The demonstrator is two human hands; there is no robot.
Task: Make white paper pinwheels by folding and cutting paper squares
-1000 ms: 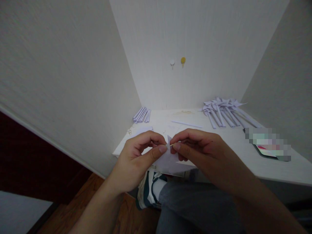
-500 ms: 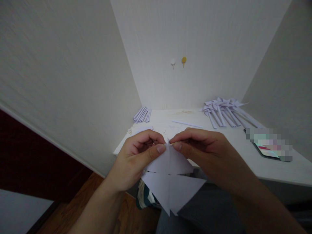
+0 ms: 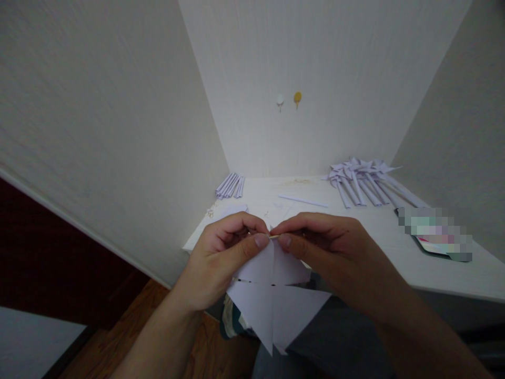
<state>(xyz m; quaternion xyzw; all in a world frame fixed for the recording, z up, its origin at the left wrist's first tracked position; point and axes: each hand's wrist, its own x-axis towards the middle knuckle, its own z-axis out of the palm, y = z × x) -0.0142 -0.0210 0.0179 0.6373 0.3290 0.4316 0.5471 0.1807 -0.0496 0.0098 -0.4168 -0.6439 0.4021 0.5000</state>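
A cut white paper square, slit along its diagonals into triangular flaps, is held above the lap at the near edge of the white table. Its top corner is pinched between thumb and fingers of the left hand and the right hand, fingertips nearly touching; a thin stick is seen between them. Finished paper pinwheels are piled far right, rolled paper sticks far left, and a phone lies right.

A dark flat device, lying on the white table to the right of the right hand, is pixelated. The left hand hides the cut white paper sheet's left corner.
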